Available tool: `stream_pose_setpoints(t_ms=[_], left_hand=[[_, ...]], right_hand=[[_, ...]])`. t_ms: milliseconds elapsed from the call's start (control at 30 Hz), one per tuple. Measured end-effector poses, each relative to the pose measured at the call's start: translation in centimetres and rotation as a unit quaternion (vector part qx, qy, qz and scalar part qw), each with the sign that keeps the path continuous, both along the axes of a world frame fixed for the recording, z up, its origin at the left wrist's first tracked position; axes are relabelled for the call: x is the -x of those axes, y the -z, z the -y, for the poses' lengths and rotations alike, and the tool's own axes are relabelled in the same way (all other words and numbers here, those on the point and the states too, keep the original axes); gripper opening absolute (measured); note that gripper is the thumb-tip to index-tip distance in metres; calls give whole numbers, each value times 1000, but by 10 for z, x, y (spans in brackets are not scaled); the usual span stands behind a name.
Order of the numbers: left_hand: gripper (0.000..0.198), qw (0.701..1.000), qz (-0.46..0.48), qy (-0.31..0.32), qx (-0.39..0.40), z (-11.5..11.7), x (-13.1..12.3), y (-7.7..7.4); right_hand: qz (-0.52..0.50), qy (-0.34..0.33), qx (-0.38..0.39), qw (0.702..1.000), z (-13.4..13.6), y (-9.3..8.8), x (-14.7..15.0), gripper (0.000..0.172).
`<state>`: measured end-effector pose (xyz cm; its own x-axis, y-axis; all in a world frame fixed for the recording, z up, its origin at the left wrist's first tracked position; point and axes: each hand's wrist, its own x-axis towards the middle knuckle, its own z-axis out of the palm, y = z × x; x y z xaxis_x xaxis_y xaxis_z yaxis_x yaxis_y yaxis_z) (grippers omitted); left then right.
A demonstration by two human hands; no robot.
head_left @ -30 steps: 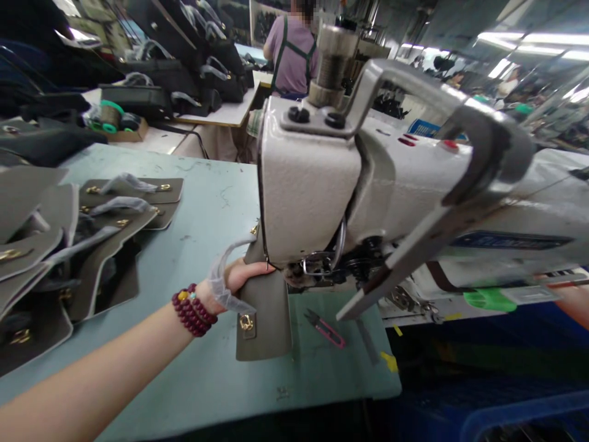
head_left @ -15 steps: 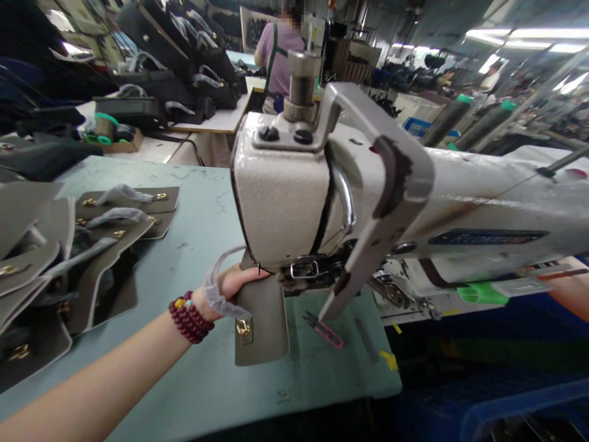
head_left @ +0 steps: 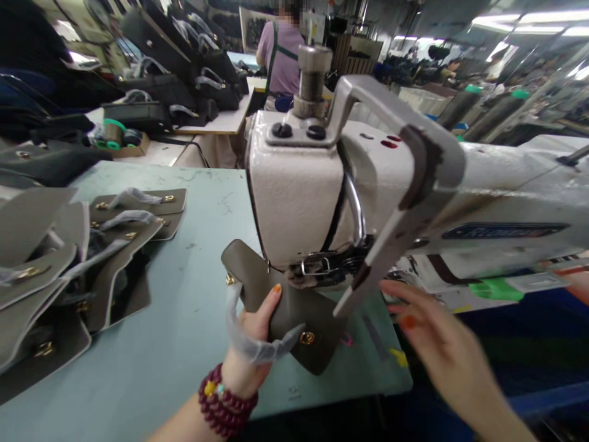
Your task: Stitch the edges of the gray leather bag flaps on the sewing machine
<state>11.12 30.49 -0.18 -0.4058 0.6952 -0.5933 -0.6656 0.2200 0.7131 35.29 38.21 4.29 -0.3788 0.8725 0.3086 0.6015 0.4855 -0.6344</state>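
Observation:
My left hand (head_left: 255,334), with a dark red bead bracelet on the wrist, grips a grey-green leather panel (head_left: 294,307) that has brass rings and a plastic-wrapped strap. The panel lies tilted under the head of a white sewing machine (head_left: 304,184). My right hand (head_left: 437,337) hovers in front of the machine's base with its fingers spread, blurred by motion, holding nothing. A pink thread snipper (head_left: 346,339) lies on the table, mostly hidden behind the panel.
Several more grey-green panels (head_left: 83,258) are piled on the left of the pale blue table (head_left: 184,319). Dark bags (head_left: 175,73) stand on benches behind. A person in a purple top (head_left: 280,55) works at the back. The table's edge drops off at the right.
My left hand has pulled back toward me and turned the panel from upright to slanted. My right hand has come into view from the right.

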Motion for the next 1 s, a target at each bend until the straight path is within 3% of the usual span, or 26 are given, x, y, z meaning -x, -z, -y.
stream_pose_setpoints(t_ms=[67, 133, 267, 400, 767, 1000], left_hand=[[46, 999, 6, -46, -15, 0, -11, 2], [48, 998, -1, -63, -27, -1, -15, 2], [37, 1000, -9, -25, -15, -2, -10, 4], [39, 1000, 20, 4, 3, -3, -3, 6], [36, 1000, 8, 2, 6, -9, 0, 11], [48, 998, -35, 12, -52, -14, 8, 12]], right_hand=[[-10, -73, 70, 995, 5, 18, 29, 35], [-7, -99, 140, 985, 3, 29, 58, 33], [10, -100, 186, 977, -9, 27, 94, 24], [-31, -124, 189, 974, -11, 21, 99, 26], [-68, -116, 231, 964, -8, 35, 101, 32], [-101, -133, 232, 958, -10, 39, 104, 32]])
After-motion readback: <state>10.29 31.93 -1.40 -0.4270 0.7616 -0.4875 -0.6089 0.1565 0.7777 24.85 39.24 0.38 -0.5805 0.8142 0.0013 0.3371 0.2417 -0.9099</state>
